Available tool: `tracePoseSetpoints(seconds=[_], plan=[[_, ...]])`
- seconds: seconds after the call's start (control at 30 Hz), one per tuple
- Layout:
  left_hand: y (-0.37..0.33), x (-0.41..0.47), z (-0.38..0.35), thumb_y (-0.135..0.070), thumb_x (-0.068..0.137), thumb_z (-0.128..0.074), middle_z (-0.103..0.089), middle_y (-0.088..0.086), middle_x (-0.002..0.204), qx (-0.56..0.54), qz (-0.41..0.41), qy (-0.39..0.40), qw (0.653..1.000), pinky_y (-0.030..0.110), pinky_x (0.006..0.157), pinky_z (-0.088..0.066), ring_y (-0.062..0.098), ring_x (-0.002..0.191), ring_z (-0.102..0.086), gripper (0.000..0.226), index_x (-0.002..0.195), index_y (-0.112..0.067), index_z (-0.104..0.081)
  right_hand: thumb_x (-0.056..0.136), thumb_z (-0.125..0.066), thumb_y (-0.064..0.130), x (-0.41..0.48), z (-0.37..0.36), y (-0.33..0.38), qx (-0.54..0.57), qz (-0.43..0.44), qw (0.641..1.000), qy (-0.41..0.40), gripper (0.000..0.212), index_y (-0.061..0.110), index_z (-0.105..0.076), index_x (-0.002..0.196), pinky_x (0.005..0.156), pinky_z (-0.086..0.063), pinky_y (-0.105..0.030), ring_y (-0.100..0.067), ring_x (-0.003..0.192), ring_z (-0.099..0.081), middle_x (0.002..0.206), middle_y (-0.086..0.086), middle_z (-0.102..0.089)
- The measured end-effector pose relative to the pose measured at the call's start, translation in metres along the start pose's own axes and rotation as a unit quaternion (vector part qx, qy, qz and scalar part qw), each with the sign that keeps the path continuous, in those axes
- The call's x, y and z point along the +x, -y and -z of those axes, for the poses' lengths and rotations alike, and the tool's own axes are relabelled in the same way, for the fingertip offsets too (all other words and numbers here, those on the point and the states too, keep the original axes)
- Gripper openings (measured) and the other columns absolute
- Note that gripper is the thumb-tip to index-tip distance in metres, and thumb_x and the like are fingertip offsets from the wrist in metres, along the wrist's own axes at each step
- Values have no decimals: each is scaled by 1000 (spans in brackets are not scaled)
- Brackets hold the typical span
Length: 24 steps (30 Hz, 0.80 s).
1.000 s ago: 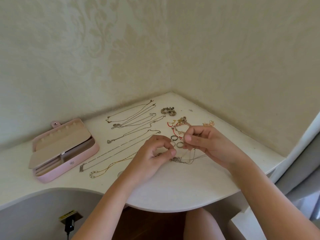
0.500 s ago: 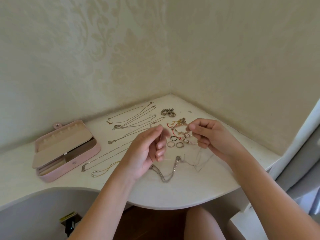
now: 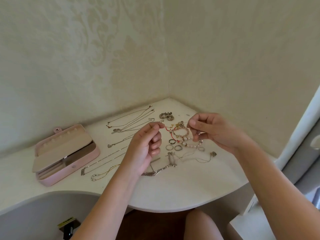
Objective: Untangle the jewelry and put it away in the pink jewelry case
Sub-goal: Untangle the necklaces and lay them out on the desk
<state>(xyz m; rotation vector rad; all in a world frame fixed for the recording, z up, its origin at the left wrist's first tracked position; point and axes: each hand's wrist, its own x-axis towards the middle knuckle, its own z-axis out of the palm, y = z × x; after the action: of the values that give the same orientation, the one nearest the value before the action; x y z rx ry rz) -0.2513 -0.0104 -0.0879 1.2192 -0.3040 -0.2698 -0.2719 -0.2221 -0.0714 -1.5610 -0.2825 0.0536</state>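
Both hands had lifted and drawn apart since a second before, when they worked close together low over the knot. The left hand [image 3: 147, 146] pinched thumb to forefinger, other fingers curled. The right hand [image 3: 212, 131] pinched a small charm. Each seemingly held an end of the fine chain [image 3: 201, 160], though the strand between was too thin to see. The tangle [image 3: 170, 163] lay loosened, well right of the open pink jewelry case [image 3: 69, 153], with straightened necklaces [image 3: 121, 129] between; nothing looked stowed yet.
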Motion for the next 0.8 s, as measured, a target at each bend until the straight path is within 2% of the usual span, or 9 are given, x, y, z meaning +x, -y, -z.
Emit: tracePoseSetpoints(seconds=[0.1, 0.3, 0.43, 0.57, 0.67, 0.73, 0.8], plan=[[-8, 1, -1, -21, 79, -56, -33, -7, 53, 31, 11, 10, 999, 12, 34, -18, 3, 41, -26, 10, 81, -13, -60, 83, -65, 6, -1, 7, 8, -81, -7, 997, 3, 3, 7, -66, 80, 62, -54, -19, -12, 61, -63, 66, -2, -66], [-9, 4, 1, -15, 95, -45, -33, -7, 53, 45, 42, -6, 998, 11, 33, -15, 3, 39, -24, 17, 82, -11, -55, 78, -68, -10, -9, 23, 25, -187, -48, 980, 54, 27, 8, -72, 97, 77, -57, -22, -12, 80, -70, 90, -7, -75], [-10, 3, 1, -21, 91, -49, -33, -6, 52, 49, 53, 0, 997, 14, 34, -13, 4, 39, -24, 16, 78, -12, -52, 81, -63, -15, -15, 25, 32, -215, -68, 970, 87, 34, 7, -69, 107, 80, -55, -19, -10, 87, -70, 98, -3, -74], [-10, 1, 3, -37, 81, -55, -34, -4, 53, 114, 63, 20, 991, 17, 38, -24, 9, 42, -30, 29, 67, -15, -42, 80, -65, -14, -19, 21, 36, -228, -43, 970, 70, 29, 9, -71, 97, 81, -56, -22, -11, 83, -71, 92, -4, -75], [-9, -3, 3, -37, 76, -61, -46, -3, 53, 180, 89, 77, 977, 19, 46, -40, 12, 47, -45, 29, 65, -15, -45, 78, -67, -14, -18, 14, 40, -222, -1, 975, 33, 27, 11, -71, 88, 72, -55, -20, -12, 76, -71, 84, -5, -75], [-10, -4, 0, -35, 70, -67, -53, -3, 57, 209, 99, 104, 967, 19, 51, -43, 13, 52, -50, 27, 74, -12, -54, 78, -66, -15, -17, 9, 44, -219, 30, 975, 19, 28, 12, -71, 86, 68, -52, -15, -11, 74, -70, 80, -3, -75], [-13, -5, -7, -30, 68, -71, -53, -3, 58, 224, 81, 113, 965, 20, 52, -40, 13, 54, -48, 30, 88, -9, -63, 78, -66, -15, -15, 3, 50, -227, 48, 972, 20, 30, 14, -71, 85, 66, -50, -13, -10, 73, -69, 79, -2, -74]])
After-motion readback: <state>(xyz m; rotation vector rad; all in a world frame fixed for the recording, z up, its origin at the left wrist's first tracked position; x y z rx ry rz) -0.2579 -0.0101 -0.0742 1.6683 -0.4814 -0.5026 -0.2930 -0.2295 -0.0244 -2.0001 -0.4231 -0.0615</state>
